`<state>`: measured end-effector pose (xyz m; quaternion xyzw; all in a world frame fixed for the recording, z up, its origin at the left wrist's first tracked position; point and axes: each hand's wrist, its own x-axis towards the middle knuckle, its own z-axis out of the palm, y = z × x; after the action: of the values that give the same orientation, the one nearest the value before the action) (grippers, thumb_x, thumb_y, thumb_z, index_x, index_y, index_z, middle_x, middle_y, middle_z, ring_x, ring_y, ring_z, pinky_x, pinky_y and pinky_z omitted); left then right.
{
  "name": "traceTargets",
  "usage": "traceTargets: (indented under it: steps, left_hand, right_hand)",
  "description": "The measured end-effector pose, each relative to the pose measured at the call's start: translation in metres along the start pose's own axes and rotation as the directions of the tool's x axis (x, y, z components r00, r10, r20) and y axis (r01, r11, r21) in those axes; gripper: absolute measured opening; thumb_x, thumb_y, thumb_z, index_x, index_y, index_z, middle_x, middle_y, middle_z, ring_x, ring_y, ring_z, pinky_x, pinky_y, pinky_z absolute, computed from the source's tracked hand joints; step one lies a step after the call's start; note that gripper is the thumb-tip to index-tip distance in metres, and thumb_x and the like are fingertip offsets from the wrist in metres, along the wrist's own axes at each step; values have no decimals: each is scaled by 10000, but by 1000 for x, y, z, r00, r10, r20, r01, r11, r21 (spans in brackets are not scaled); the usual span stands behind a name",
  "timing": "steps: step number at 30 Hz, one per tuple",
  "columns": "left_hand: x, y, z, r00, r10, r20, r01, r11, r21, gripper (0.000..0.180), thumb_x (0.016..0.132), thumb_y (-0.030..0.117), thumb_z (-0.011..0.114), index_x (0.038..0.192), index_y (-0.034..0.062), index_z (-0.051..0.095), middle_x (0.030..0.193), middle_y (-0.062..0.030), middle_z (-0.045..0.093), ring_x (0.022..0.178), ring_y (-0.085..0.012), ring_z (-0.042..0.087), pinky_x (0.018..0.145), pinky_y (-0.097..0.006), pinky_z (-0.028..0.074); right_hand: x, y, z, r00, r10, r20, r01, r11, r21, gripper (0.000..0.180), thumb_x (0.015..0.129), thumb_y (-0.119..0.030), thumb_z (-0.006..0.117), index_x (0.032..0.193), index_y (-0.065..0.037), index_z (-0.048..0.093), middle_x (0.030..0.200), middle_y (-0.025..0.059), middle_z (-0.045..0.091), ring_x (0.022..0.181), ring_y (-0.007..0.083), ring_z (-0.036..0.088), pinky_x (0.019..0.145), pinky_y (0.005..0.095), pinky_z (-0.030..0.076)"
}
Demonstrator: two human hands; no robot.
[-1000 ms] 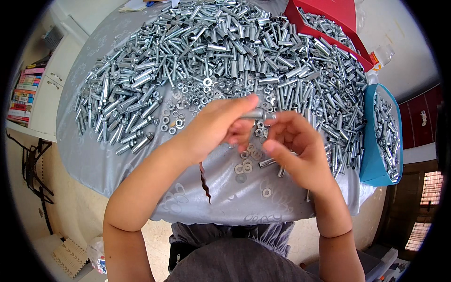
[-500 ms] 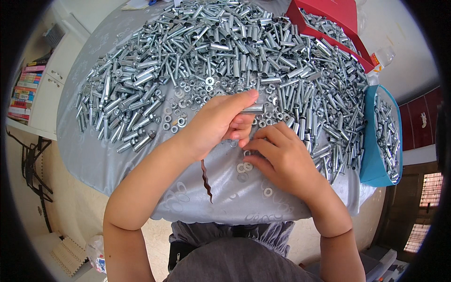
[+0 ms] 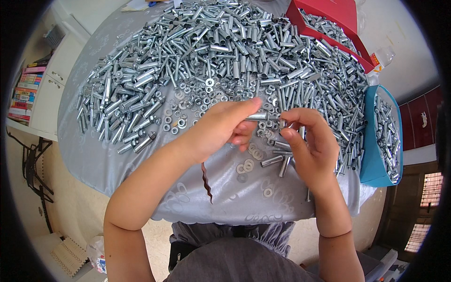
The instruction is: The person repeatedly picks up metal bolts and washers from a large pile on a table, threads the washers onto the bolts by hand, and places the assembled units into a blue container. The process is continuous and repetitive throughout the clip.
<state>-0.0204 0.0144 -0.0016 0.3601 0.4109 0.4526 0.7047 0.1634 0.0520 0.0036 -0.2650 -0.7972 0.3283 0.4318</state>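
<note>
My left hand [image 3: 213,127] is closed around a shiny sleeve anchor bolt [image 3: 256,116], whose end points right with a washer on it. Just off that end, my right hand [image 3: 317,148] pinches a small metal nut [image 3: 282,124] between thumb and forefinger. Loose flat washers [image 3: 248,164] lie on the cloth below the hands. Short metal sleeves [image 3: 284,166] rest beside my right thumb. Above my left hand, washers and nuts [image 3: 209,82] are scattered in front of a big heap of bolts and sleeves [image 3: 225,33].
A grey patterned cloth [image 3: 188,207] covers the round table. At the back right stands a red box [image 3: 324,33] of metal parts, and at the right edge a blue box [image 3: 369,136] of bolts. A wavy brown strip [image 3: 205,181] lies near my left wrist. Left is a bookshelf [image 3: 26,94].
My right hand has risen from the loose washers on the cloth to the bolt's end, now pinching a nut. My left hand keeps its hold on the bolt, barely shifted.
</note>
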Motion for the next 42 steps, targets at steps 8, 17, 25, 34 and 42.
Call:
traceTargets:
  steps: [8,17,25,34,42]
  left_hand:
    - [0,-4,-2,999,-8,42,7,1000,26,411,920,399,426,618,121,405,530,52,307,478,-77,334,522,-277,383]
    - [0,-8,-2,996,76,44,-80,991,106,477,908,432,431,563,106,384,536,35,335,497,-84,367,509,-262,373]
    - [-5,-12,2,984,176,4,-165,917,364,504,915,451,413,602,63,488,550,57,387,522,-35,340,468,-221,291]
    - [-9,-7,7,981,191,45,-196,936,294,484,918,414,434,601,51,487,546,65,374,533,-28,324,468,-222,266]
    - [-8,-12,4,984,169,50,-176,924,340,480,921,407,432,630,34,515,558,66,385,538,-31,324,468,-231,265]
  right_hand:
    - [-2,1,4,1000,-13,5,13,999,35,212,737,41,644,940,8,590,910,103,614,750,178,581,643,257,459]
    - [-7,1,9,999,32,-8,-32,997,75,181,784,28,606,964,18,589,875,109,615,702,187,573,642,263,466]
    - [-7,-3,0,964,191,184,-201,979,36,116,879,-79,515,932,16,555,748,98,558,604,177,509,580,261,423]
    - [-1,-21,-11,834,391,390,-460,883,98,201,867,-177,539,863,23,555,615,59,521,561,118,501,519,252,405]
    - [1,-14,-4,929,248,274,-274,960,61,244,839,-180,593,684,1,539,632,39,525,566,92,477,482,230,378]
